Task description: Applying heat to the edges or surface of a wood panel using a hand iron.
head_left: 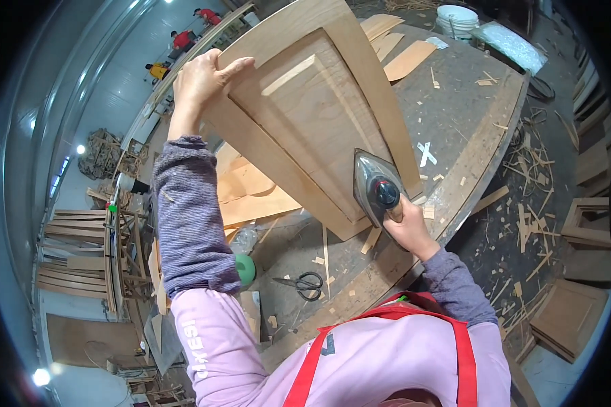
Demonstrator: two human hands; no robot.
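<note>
A wooden cabinet door (312, 122) with a raised centre panel stands tilted on the workbench (448, 129). My left hand (202, 78) grips its upper left edge, thumb lying over the front and fingers partly hidden behind. Closed round the handle of a clothes iron (370, 173), my right hand (413, 227) holds it at the door's lower right part. The iron's pointed tip faces up the panel; whether its sole touches the wood I cannot tell. Thin veneer sheets (251, 190) lie on the bench behind the door.
Scissors (309, 286) and a green round object (245, 269) lie on the near bench. White stacked buckets (457, 20) stand at the far end. Wood strips litter bench and floor. Door panels (569, 317) lean at the right. Co-workers (181, 39) are far off at upper left.
</note>
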